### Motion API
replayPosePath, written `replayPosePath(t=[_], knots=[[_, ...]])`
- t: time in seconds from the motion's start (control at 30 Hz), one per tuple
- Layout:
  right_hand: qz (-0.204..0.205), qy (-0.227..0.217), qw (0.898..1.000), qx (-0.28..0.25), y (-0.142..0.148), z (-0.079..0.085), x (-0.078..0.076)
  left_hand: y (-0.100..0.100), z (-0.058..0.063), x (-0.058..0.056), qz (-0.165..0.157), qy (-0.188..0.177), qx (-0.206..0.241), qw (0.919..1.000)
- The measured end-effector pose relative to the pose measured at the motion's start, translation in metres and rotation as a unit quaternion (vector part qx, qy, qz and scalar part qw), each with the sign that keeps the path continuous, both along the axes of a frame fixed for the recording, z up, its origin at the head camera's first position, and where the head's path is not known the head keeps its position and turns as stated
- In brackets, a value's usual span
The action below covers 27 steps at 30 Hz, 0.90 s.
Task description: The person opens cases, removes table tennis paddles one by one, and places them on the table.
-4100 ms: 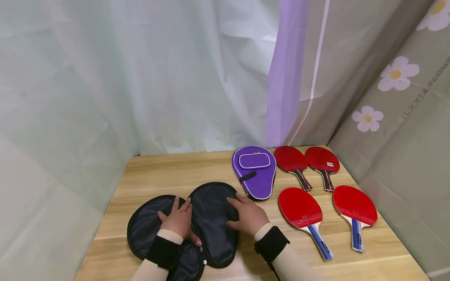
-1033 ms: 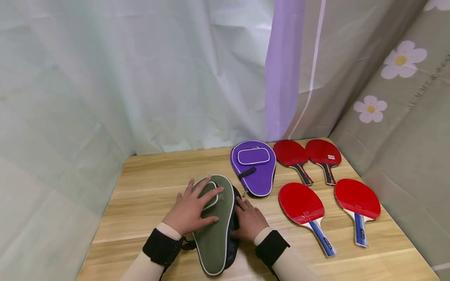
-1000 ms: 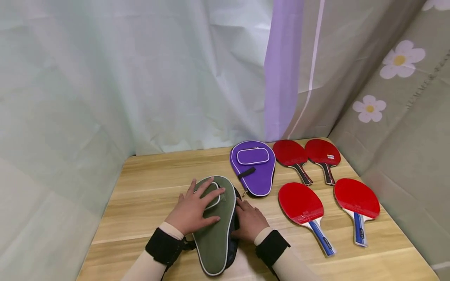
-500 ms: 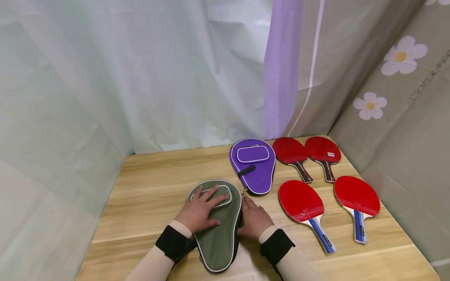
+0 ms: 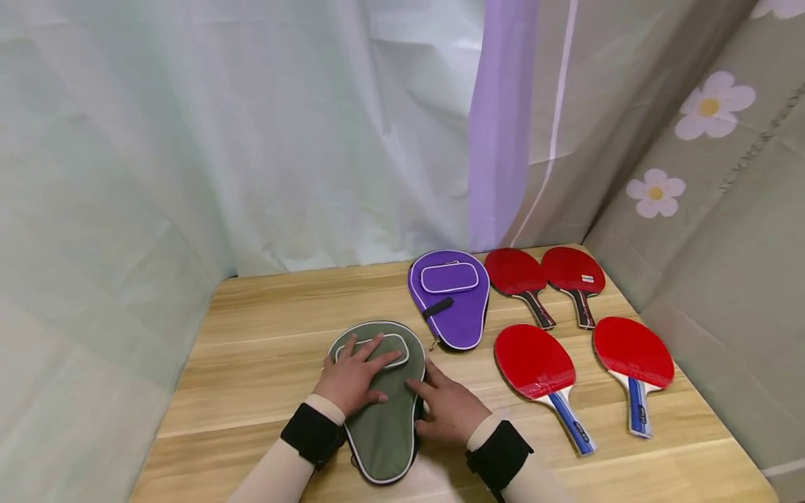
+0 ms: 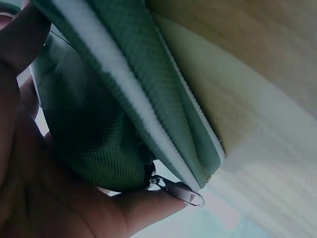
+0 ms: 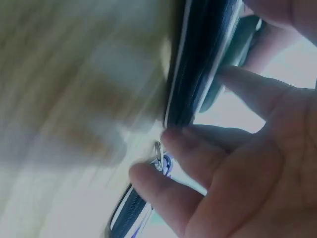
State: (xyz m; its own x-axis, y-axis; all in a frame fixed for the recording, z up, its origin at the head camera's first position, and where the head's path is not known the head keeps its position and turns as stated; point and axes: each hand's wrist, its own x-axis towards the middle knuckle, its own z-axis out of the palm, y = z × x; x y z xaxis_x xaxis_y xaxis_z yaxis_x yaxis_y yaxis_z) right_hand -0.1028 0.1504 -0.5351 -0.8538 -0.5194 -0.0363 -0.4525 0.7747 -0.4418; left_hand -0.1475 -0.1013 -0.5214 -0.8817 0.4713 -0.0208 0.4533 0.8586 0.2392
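Observation:
An olive-green table tennis bat case with white piping lies pocket side up near the front of the table. My left hand rests spread over its upper part and its small pocket. In the left wrist view, a zipper pull hangs beside the left hand's thumb. My right hand is at the case's right edge, its fingers extended against the side. The right wrist view shows those fingertips touching the dark zipped side. The case's underside is hidden.
A purple bat case lies behind the green one. To the right are two red bats with dark handles, one beside the other. Nearer are two with blue handles, one bat left of the other. A curtain encloses the table.
The case lay spread with its black side up; now it is folded over, green side up and squared. Since half a second ago, the right hand's fingers have come onto its right edge.

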Motion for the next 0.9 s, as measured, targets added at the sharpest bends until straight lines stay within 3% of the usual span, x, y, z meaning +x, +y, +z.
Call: replayPosePath(t=[0.1,0.13,0.2,0.3,0.4,0.53,0.73,0.9], knots=[[0.006,0.015,0.999,0.034,-0.006,0.012,0.004,-0.001,0.002,-0.004,0.005,0.002,-0.008,1.0000],[0.003,0.000,0.999,0.041,-0.009,0.018,0.005,-0.001,0.003,-0.003,0.010,0.007,-0.011,0.9999],[0.011,0.018,0.998,0.058,-0.011,0.007,0.002,-0.002,0.007,0.003,0.024,0.026,-0.022,0.9991],[0.005,0.012,0.997,0.072,-0.017,0.002,0.000,-0.002,0.011,0.023,0.040,0.063,-0.036,0.9966],[-0.004,0.043,0.996,0.078,-0.020,-0.021,-0.009,0.000,0.012,0.048,0.032,0.086,-0.042,0.9949],[-0.020,0.081,0.992,0.089,-0.025,-0.041,-0.023,0.006,0.007,0.069,0.025,0.067,-0.040,0.9966],[-0.044,0.077,0.991,0.104,-0.044,-0.004,-0.022,0.014,0.001,0.079,0.033,0.057,-0.061,0.9960],[-0.045,0.063,0.993,0.090,-0.043,-0.014,-0.034,0.021,-0.002,0.084,0.026,0.020,-0.041,0.9986]])
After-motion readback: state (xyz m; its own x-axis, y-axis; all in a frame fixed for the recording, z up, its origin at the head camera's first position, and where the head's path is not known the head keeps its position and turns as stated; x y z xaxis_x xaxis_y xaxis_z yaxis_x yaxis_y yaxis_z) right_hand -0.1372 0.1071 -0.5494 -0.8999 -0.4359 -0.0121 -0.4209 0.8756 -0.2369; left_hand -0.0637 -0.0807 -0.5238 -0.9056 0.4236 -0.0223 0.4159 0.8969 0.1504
